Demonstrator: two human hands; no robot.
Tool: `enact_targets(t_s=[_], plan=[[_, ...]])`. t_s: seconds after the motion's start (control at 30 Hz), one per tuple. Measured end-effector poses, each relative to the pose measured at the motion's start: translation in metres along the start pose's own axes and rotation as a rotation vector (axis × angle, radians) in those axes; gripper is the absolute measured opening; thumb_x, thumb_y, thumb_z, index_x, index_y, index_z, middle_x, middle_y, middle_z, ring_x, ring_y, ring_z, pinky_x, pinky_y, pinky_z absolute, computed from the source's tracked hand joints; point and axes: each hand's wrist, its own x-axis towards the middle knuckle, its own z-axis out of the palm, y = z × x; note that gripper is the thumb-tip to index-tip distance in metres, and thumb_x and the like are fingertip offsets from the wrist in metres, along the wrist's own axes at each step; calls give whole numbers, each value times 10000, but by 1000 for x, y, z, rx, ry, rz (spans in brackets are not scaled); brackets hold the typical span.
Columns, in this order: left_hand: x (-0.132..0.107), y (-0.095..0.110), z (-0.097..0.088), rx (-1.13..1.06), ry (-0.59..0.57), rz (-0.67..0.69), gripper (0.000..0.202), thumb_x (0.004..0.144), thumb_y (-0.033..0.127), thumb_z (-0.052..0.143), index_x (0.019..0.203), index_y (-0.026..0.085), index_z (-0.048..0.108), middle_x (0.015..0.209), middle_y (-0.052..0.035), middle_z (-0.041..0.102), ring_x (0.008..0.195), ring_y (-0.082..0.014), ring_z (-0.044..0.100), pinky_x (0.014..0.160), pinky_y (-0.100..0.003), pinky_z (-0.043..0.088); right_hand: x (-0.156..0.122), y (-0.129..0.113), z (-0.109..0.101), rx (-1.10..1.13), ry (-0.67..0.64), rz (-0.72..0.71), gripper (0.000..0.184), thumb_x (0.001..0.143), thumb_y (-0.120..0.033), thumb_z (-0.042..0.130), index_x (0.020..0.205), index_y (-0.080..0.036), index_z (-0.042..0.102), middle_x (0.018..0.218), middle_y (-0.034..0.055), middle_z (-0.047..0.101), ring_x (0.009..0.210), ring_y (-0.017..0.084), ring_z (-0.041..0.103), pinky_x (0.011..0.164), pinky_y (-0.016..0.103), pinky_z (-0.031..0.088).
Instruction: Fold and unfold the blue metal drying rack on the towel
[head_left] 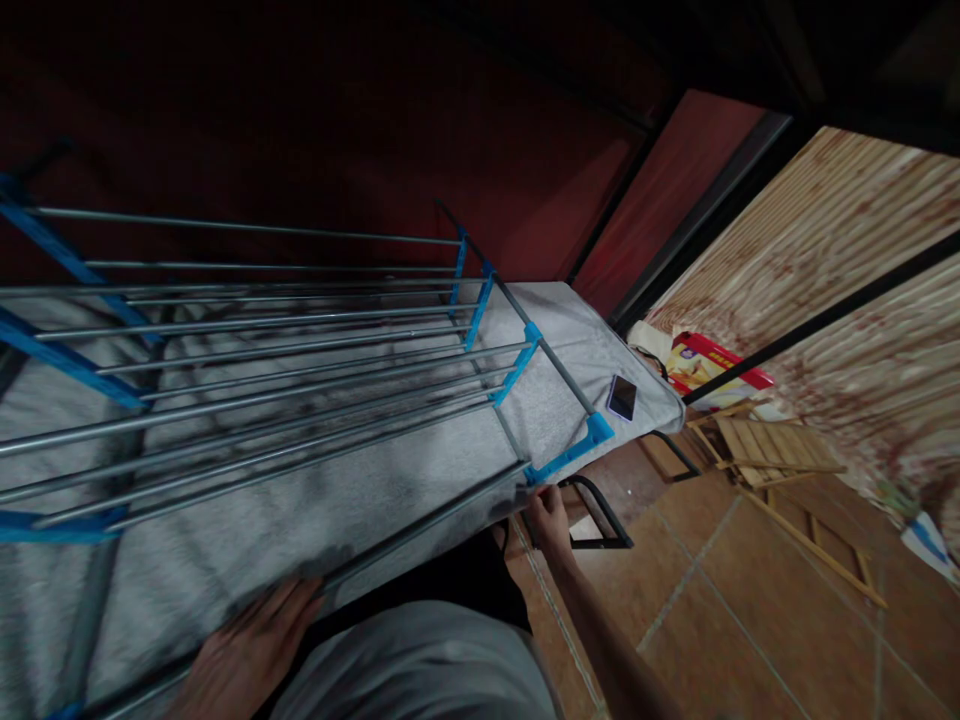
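Head view shows the rack on the surface, ahead of the left hand, which lies over the near bar, and of the right hand, apart from it and curled at the blue corner, though whether either grips, I cannot tell.

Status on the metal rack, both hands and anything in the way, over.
Left hand on front bar. Right hand curled at blue corner bracket. Metal rack on grey cloth. Phone beside it, apart from both hands.
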Motion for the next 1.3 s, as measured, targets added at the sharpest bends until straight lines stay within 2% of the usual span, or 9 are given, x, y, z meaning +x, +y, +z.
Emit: enact_targets(t_s=[0.1,0.17,0.23,0.47,0.57,0.67,0.77,1.03,1.3], plan=[[4,0,1,-3,27,13,446,938,366,345,1062,263,761,1163,-58,727,1083,-263,679,946,-403,551,8,-1,-9,-155,149,-217,345,724,-407,661,1011,-240,570,1017,53,618,957,224,585,857,336,481],[10,3,-2,-7,46,35,437,951,414,367,1099,264,750,1166,-63,724,1084,-266,672,969,-415,533,15,-3,-8,-235,141,-318,358,763,-421,630,1064,-234,583,1099,79,615,1038,243,573,929,365,456],[21,13,-6,-7,71,39,439,966,444,388,1178,251,720,1183,-72,714,1089,-259,667,980,-406,521,21,-5,-5,-273,85,-320,329,815,-443,581,1070,-236,599,1106,84,638,1072,253,575,972,381,428],[100,90,-7,-120,88,174,433,1019,355,377,1370,200,577,1276,-107,665,1153,-229,634,994,-358,502,24,-13,-10,-315,-10,-289,311,852,-466,556,1055,-242,632,1119,93,687,1058,271,612,978,397,430],[135,123,-3,-173,36,172,409,1025,269,354,1367,170,556,1270,-122,656,1124,-224,648,945,-338,519,24,-15,-13,-309,-14,-292,299,841,-449,573,1044,-238,637,1091,93,698,1021,274,627,963,405,443],[153,139,-2,-212,-44,154,388,1027,242,357,1364,185,542,1226,-116,672,1022,-212,690,839,-316,540,26,-17,-13,-290,7,-283,303,826,-424,591,1062,-238,635,1031,80,708,986,266,639,952,399,453],[154,141,-1,-204,-70,136,391,1034,249,346,1369,200,541,1232,-106,676,1002,-213,700,811,-316,543,31,-19,-13,-237,21,-257,310,793,-402,627,1059,-244,634,971,60,714,987,264,641,953,392,459],[140,142,7,-145,18,135,404,1038,270,359,1384,236,564,1176,-93,706,952,-213,707,821,-326,550,45,-24,-15,-264,1,-228,245,786,-378,608,975,-223,633,991,66,718,975,251,641,967,402,454],[140,143,1,-204,-28,142,414,1022,249,358,1367,210,585,1139,-119,711,936,-217,705,816,-329,566,49,-29,-22,-254,-48,-263,190,766,-356,637,906,-228,635,962,62,715,1003,261,621,960,413,448]])
